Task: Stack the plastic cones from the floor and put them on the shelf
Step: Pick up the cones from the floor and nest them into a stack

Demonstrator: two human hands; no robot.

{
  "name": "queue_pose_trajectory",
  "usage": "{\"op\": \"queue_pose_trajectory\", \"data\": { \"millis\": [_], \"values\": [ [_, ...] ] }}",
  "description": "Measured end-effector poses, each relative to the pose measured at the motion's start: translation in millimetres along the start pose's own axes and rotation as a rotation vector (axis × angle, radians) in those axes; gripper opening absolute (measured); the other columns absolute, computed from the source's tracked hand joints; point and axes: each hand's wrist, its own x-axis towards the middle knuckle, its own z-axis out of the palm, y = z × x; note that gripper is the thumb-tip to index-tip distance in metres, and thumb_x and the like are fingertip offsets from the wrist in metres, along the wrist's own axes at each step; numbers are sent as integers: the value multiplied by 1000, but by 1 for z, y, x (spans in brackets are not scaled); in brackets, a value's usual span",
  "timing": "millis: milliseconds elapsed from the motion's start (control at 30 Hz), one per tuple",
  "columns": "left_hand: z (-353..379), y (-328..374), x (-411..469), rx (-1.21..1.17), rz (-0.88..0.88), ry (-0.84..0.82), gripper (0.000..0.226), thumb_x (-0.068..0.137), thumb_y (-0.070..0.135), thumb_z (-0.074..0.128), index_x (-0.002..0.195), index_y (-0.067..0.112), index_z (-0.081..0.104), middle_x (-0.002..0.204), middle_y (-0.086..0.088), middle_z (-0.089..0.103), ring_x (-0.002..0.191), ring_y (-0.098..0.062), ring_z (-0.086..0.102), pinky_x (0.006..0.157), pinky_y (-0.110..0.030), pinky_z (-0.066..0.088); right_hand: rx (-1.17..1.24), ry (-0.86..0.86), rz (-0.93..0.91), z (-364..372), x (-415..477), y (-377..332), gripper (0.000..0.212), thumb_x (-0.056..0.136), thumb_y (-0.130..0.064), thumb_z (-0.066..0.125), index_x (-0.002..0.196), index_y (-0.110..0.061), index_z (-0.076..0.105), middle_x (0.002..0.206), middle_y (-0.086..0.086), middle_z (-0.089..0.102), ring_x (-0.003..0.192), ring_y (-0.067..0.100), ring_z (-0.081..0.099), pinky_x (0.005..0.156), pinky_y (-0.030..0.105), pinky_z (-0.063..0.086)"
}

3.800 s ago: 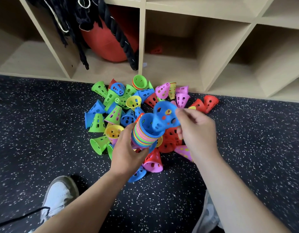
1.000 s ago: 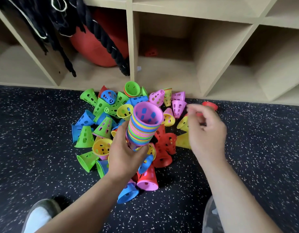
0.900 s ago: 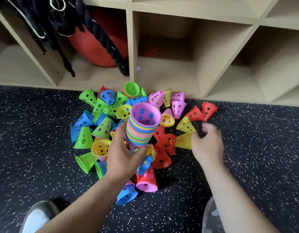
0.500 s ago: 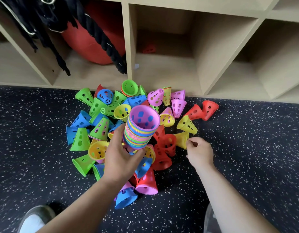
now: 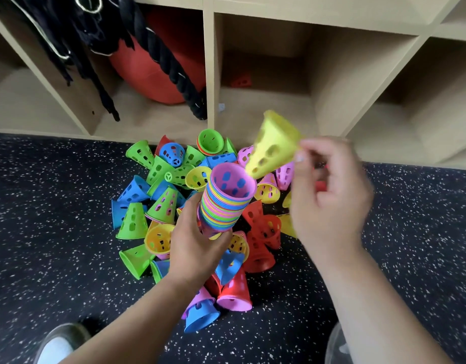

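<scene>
My left hand [image 5: 197, 248] grips the lower part of a tall stack of nested cones [image 5: 225, 203], open end up, with a pink cone on top. My right hand [image 5: 329, 198] pinches a yellow cone [image 5: 272, 145] by its wide rim. That cone's narrow end points down-left, just above the stack's right rim. Below both hands, several loose green, blue, red, yellow and pink perforated cones [image 5: 161, 203] lie in a pile on the dark speckled floor.
A wooden cubby shelf [image 5: 209, 74] runs along the back of the floor. Its left bay holds a red ball [image 5: 158, 74] and black ropes [image 5: 171, 67]. A small red cone [image 5: 242, 81] sits deep in the middle bay. My shoe [image 5: 58, 345] shows at bottom left.
My right hand picked a yellow cone off the floor at the pile's right and lifted it up over the stack. My left hand kept the stack almost still.
</scene>
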Motion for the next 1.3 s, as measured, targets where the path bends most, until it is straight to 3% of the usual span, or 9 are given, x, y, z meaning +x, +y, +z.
{"op": "queue_pose_trajectory", "data": {
  "millis": [100,233,367,567,767,900,1000,1100,1300],
  "values": [
    [0,1,0,2,7,13,76,68,24,82,134,35,47,114,23,60,101,-7,61,85,-35,55,78,-203,-43,11,-13,3,17,94,-12,61,105,-3,70,107,6,66,76,13,63,60,17,48],
    [-3,0,2,-35,7,10,73,72,13,84,133,31,49,116,19,61,101,-1,60,82,-17,50,-37,112,648,9,-43,49,30,89,-18,58,117,-9,63,118,7,62,78,1,59,69,20,45],
    [-6,0,1,-37,-20,9,75,70,19,82,135,34,46,118,17,62,103,2,59,82,-15,50,-392,-326,1183,10,-84,101,63,93,-34,64,143,-3,41,141,21,43,113,37,58,85,35,44],
    [-4,0,-1,-35,-33,-12,78,69,26,79,140,28,47,122,17,62,110,-10,62,90,-44,56,-296,-298,1158,22,-117,132,10,94,-26,61,100,-28,68,96,8,73,85,35,71,80,47,59],
    [-5,0,0,-28,-37,-18,76,68,25,79,138,27,49,120,17,62,108,-6,61,90,-37,56,-320,-39,862,5,-90,105,14,97,-14,56,106,-9,66,85,-4,60,73,14,53,69,23,34],
    [-5,1,3,-23,-30,-1,72,72,17,84,133,32,49,118,21,60,106,-2,59,88,-26,54,-142,204,469,-1,-44,61,13,97,-15,56,106,-10,63,95,-2,64,72,1,52,70,20,47],
    [-5,3,3,-9,-22,15,74,72,15,84,132,40,47,118,24,60,105,-2,60,86,-24,53,-79,123,72,3,-13,21,12,96,-8,57,101,0,65,95,3,61,75,4,52,70,9,41],
    [-3,2,4,-3,2,25,72,71,15,84,132,33,50,116,19,62,102,-7,62,87,-35,56,-38,-195,-186,12,-4,2,20,96,-13,57,101,0,71,98,8,65,82,18,60,73,25,49],
    [-9,1,8,-38,-5,31,72,72,10,85,133,27,51,119,10,63,104,-5,62,80,-11,49,19,-62,299,20,-16,37,19,92,-12,56,100,-14,73,99,-1,66,80,9,60,67,25,49]
  ]
}}
